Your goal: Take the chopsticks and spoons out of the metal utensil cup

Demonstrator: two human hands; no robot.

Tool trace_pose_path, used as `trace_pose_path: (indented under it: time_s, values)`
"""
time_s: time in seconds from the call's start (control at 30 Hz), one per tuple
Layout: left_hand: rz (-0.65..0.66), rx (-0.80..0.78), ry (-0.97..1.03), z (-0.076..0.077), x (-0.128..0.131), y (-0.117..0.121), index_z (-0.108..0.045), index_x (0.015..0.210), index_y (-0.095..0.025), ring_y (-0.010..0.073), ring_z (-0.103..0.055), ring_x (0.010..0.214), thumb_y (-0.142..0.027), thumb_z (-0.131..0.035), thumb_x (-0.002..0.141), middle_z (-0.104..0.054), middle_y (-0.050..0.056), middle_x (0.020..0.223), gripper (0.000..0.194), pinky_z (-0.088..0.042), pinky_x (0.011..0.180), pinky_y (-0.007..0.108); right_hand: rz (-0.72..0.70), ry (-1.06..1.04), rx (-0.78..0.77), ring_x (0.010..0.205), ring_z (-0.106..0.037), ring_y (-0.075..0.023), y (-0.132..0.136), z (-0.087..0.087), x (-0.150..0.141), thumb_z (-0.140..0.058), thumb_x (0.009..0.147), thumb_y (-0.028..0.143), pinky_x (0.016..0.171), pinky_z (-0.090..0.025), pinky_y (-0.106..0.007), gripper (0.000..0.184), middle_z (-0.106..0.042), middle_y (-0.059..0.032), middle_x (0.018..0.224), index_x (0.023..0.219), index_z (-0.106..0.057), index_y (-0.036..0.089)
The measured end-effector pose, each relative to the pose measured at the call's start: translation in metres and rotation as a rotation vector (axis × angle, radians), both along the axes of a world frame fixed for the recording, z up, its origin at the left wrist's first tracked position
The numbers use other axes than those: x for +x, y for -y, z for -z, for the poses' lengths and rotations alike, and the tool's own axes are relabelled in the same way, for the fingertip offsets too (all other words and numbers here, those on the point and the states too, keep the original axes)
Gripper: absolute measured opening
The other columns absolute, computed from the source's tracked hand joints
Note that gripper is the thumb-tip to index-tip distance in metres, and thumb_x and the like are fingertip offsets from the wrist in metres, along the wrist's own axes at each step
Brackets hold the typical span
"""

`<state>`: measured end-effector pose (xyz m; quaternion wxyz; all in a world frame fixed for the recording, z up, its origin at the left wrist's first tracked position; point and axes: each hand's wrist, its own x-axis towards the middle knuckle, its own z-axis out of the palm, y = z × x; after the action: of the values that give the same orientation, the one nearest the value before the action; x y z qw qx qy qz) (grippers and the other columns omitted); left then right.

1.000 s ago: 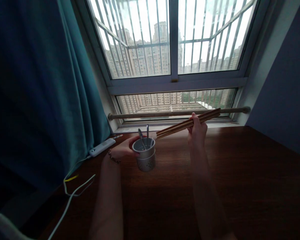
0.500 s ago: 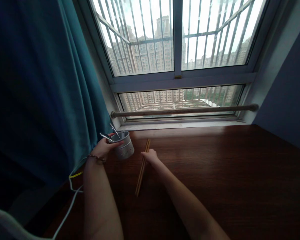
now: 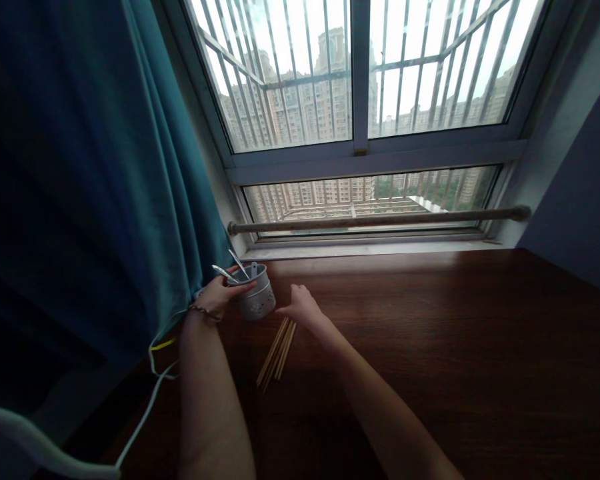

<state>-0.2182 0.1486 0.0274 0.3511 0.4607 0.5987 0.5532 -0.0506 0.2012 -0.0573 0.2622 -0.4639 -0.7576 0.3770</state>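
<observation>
Dark wooden desk (image 3: 455, 333) under barred window. Left hand (image 3: 219, 297) clamped round perforated metal cup (image 3: 257, 300), tilted, near far-left corner. Right hand (image 3: 303, 308), fingers spread, rests on chopsticks (image 3: 276, 353): probably light, stiff, smooth; best pinched mid-length.

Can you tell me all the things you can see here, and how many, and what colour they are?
metal cup: one, silver-grey with small holes, tilted, above the left part of the table
utensils: at least two, silver metal, sticking out of the cup; exact kind too small to tell
chopsticks: a bundle, light wood, count unclear, lying on the table
table: one, dark brown wood
curtain: one, teal, left side
window: one, grey frame with white bars, buildings outside
rod: one, brownish, along the sill
cable: one, white, lower left
left hand: holds the cup, bracelet on wrist
right hand: open, on the chopsticks' far end
</observation>
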Motion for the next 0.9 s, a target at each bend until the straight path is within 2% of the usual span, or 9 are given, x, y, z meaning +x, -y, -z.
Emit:
trace_pose_path:
  time_s: [0.07,0.1,0.2,0.3,0.43,0.5,0.67,0.77,0.9]
  values:
    - [0.053,-0.019,0.001,-0.002,0.01,-0.001,-0.052,0.106,-0.012,0.0187,-0.06,0.083,-0.019,-0.082,0.039,-0.064,0.007,0.087,0.074,-0.048,0.072,0.025,-0.11,-0.199,0.102,0.111,-0.044,-0.0228,-0.001,-0.011,0.003,-0.074,0.053,0.043,0.092,-0.04,-0.031,0.09,-0.04,-0.0127,0.125,0.129,-0.037,0.014]
    - [0.085,-0.03,0.001,-0.004,0.016,-0.002,-0.051,0.109,-0.012,0.0195,-0.06,0.084,-0.02,-0.082,0.039,-0.064,0.008,0.089,0.078,-0.048,0.072,0.026,-0.155,-0.316,0.153,0.111,-0.044,-0.0203,-0.001,-0.015,0.004,-0.074,0.052,0.045,0.092,-0.04,-0.029,0.092,-0.041,-0.0103,0.125,0.129,-0.035,0.015]
    - [0.186,-0.06,-0.005,-0.006,0.032,-0.005,-0.047,0.117,-0.012,0.0211,-0.059,0.088,-0.023,-0.082,0.039,-0.062,0.009,0.097,0.086,-0.048,0.074,0.028,-0.18,-0.55,0.248,0.102,-0.049,-0.0156,0.0,-0.022,0.01,-0.074,0.052,0.042,0.088,-0.041,-0.024,0.081,-0.05,-0.0046,0.114,0.121,-0.041,0.016]
    - [0.272,-0.078,-0.009,-0.006,0.041,-0.007,-0.044,0.119,-0.012,0.0213,-0.058,0.091,-0.027,-0.081,0.042,-0.059,0.011,0.104,0.087,-0.048,0.074,0.027,-0.192,-0.595,0.234,0.096,-0.051,-0.0145,-0.006,-0.02,0.02,-0.075,0.052,0.039,0.084,-0.042,-0.023,0.075,-0.054,-0.0028,0.107,0.117,-0.044,0.016]
    - [0.344,-0.086,-0.005,0.0,0.043,-0.012,-0.045,0.119,-0.014,0.0218,-0.057,0.093,-0.039,-0.076,0.053,-0.057,0.013,0.109,0.077,-0.048,0.067,0.025,-0.356,-0.649,0.121,0.1,-0.051,-0.0163,-0.019,-0.01,0.032,-0.078,0.047,0.034,0.086,-0.043,-0.025,0.084,-0.052,-0.0052,0.111,0.121,-0.041,0.016]
    - [0.315,-0.079,-0.015,0.005,0.042,-0.017,-0.047,0.114,-0.013,0.0205,-0.059,0.087,-0.041,-0.075,0.054,-0.058,0.012,0.104,0.072,-0.047,0.063,0.024,-0.434,-0.686,0.051,0.099,-0.051,-0.0165,-0.022,-0.007,0.037,-0.078,0.046,0.031,0.086,-0.044,-0.026,0.087,-0.051,-0.0064,0.11,0.122,-0.039,0.015]
    - [0.118,-0.031,-0.091,0.015,0.041,-0.037,-0.057,0.096,-0.01,0.0157,-0.059,0.07,-0.038,-0.078,0.046,-0.063,0.008,0.084,0.061,-0.045,0.06,0.023,-0.608,-0.727,-0.036,0.102,-0.051,-0.0164,-0.018,-0.013,0.045,-0.077,0.048,0.024,0.092,-0.042,-0.028,0.084,-0.05,-0.0075,0.112,0.121,-0.037,0.014]
    - [-0.005,-0.008,-0.157,0.017,0.04,-0.042,-0.062,0.085,-0.008,0.0163,-0.058,0.066,-0.041,-0.077,0.048,-0.063,0.008,0.077,0.051,-0.044,0.058,0.024,-0.637,-0.72,-0.055,0.106,-0.049,-0.0178,-0.018,-0.016,0.048,-0.078,0.047,0.022,0.094,-0.04,-0.03,0.086,-0.047,-0.009,0.117,0.122,-0.037,0.014]
    - [-0.123,0.064,-0.245,0.013,0.042,-0.037,-0.064,0.072,-0.009,0.0152,-0.055,0.058,-0.048,-0.069,0.058,-0.061,0.008,0.066,0.042,-0.041,0.052,0.023,-0.632,-0.676,-0.07,0.108,-0.048,-0.0182,-0.022,-0.012,0.051,-0.079,0.045,0.022,0.095,-0.04,-0.03,0.088,-0.045,-0.01,0.12,0.122,-0.037,0.013]
